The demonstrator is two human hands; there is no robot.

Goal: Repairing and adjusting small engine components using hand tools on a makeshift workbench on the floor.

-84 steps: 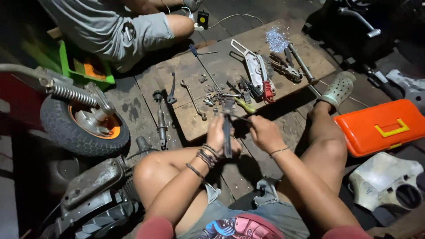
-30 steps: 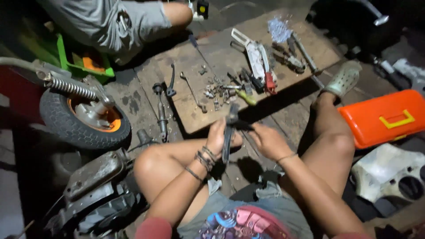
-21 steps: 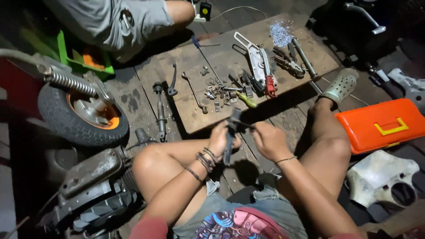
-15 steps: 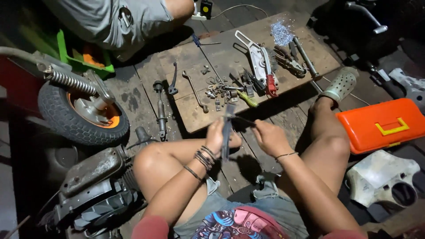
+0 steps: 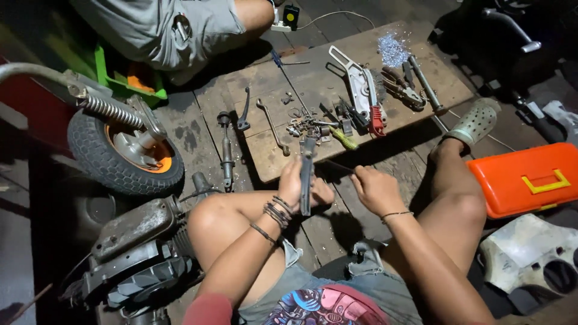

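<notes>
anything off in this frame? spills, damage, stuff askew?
One spill: a pile of shiny metal shavings lies loose on the far corner of the wooden board. Small bolts and parts are scattered mid-board. The left hand grips a dark flat part; the right hand is beside it.

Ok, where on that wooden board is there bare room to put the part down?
The board's near right part, between the red-handled tool and the pliers, is bare. So is its far left corner beside the screwdriver. The middle is crowded with small parts, in front of the left hand.
</notes>
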